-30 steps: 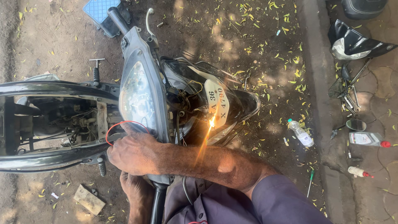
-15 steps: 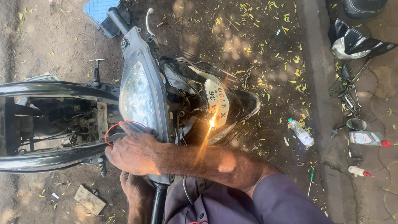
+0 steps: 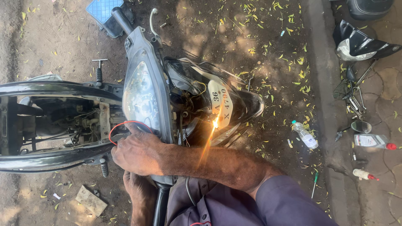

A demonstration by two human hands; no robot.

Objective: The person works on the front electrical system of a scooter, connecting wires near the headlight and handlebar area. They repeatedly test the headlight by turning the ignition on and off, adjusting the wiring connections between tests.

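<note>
Looking straight down on a stripped scooter [image 3: 54, 121], body panels off, frame and wiring exposed at 9 o'clock.

Handlebar cowl with instrument cluster [image 3: 142, 98] near centre, long axis running 11 to 5 o'clock; grip and brake lever [image 3: 153, 19] at its 12 o'clock end.

Right hand [image 3: 136, 152] reaching across from 4 o'clock, laid palm-down on the lower end of the cowl, fingers curled over its edge. Red wire [image 3: 125, 123] looping out just at 12 o'clock of the knuckles, passing under the fingers. Grip on the wire itself: cannot tell, fingertips hidden.

Left hand [image 3: 140, 194] at 6 o'clock of the right hand, partly under it, pressed against the near handlebar grip [image 3: 160, 205]. Closed around the grip or merely beside it: cannot tell.

Front panel with number plate [image 3: 220, 104] at 3 o'clock of the cowl, bright sun glint on its lower edge.

Surroundings, dirt ground strewn with small yellow leaves:
- T-handle wrench [image 3: 99, 69] at 10 o'clock of the cowl, lying by the frame.
- Clear plastic bottle [image 3: 305, 134] at 3 o'clock, well apart.
- Green-handled screwdriver [image 3: 314, 184] at 4 o'clock.
- Small bottles with red caps [image 3: 372, 141] far 3 o'clock, on paving.
- Black body panel [image 3: 362, 42] at 2 o'clock.
- Scrap of flat board [image 3: 91, 201] at 7 o'clock.
</note>
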